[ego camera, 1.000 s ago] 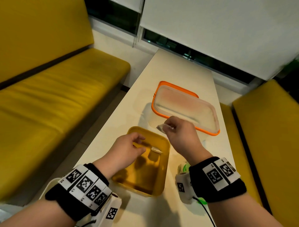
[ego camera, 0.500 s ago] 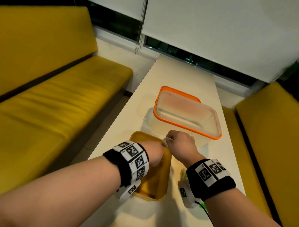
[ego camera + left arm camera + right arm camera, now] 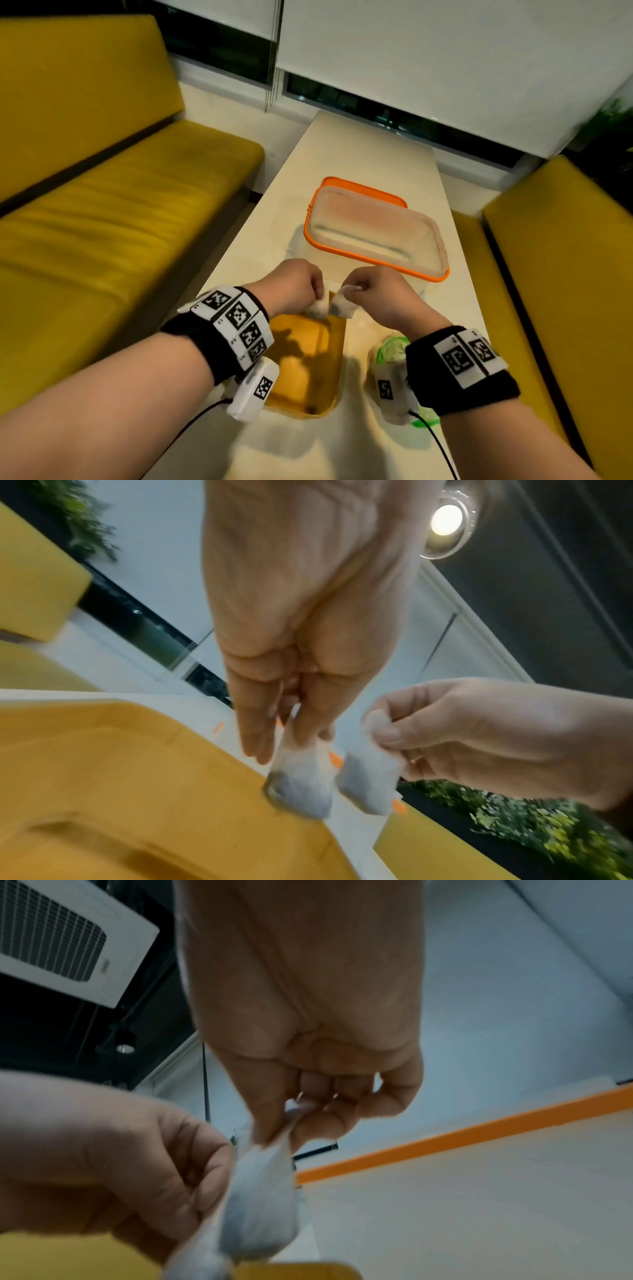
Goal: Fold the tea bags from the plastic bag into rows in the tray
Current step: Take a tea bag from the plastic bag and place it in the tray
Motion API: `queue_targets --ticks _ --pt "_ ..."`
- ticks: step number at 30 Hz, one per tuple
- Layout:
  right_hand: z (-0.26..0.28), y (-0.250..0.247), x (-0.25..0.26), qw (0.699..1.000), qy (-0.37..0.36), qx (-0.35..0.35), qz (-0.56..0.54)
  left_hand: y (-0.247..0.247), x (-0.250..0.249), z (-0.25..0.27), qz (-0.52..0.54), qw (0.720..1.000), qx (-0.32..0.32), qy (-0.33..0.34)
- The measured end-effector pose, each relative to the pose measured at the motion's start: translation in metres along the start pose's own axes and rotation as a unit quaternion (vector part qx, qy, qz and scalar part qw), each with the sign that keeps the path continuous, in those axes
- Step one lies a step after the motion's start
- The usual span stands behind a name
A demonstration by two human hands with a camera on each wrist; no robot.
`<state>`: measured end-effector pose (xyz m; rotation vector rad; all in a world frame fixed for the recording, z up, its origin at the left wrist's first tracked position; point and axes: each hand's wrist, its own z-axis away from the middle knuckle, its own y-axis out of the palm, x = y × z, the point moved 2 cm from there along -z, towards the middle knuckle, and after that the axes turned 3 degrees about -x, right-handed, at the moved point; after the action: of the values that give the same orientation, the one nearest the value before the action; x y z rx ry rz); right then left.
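- Left hand (image 3: 294, 284) pinches one tea bag (image 3: 301, 777) by its top, dangling over the far rim of the yellow tray (image 3: 308, 370).
- Right hand (image 3: 376, 294) pinches a second bag (image 3: 369, 780) just beside it.
- Orange-rimmed tub (image 3: 376, 236) stands behind on the worktop (image 3: 359, 147).

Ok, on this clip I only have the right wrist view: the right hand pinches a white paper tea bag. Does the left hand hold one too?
Observer: Yes. The left wrist view shows the left hand pinching the top of its own white paper left pouch, beside the right pouch in the right hand.
Operator: Above what?
Observer: Head view: the far end of the yellow plastic tray.
Operator: And the plastic bag?
Observer: The green-printed clear plastic bag lies right of the tray, partly under the right wrist.
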<state>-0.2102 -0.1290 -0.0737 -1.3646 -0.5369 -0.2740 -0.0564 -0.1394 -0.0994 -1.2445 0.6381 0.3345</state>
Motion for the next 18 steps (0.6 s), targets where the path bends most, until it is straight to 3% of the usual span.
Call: queue_targets --ticks 4,10,14,16,18 --pt "0.002 -0.006 0.013 0.997 -0.032 0.056 -0.044 -0.006 0.006 0.000 0.144 0.989 -0.019 -0.013" --pt "-0.008 0.016 0.016 0.998 -0.025 -0.016 -0.060 -0.008 0.004 0.005 0.284 0.959 0.011 -0.006" --pt "-0.010 0.021 0.014 0.991 -0.002 -0.070 -0.114 -0.010 0.008 0.011 0.386 0.922 0.030 -0.024" --pt "-0.011 0.020 0.014 0.987 0.000 -0.095 -0.130 -0.011 0.009 0.012 0.330 0.944 0.008 -0.002" --pt "-0.011 0.019 0.015 0.990 0.000 -0.077 -0.117 -0.011 0.009 0.011 0.224 0.974 -0.030 0.019"
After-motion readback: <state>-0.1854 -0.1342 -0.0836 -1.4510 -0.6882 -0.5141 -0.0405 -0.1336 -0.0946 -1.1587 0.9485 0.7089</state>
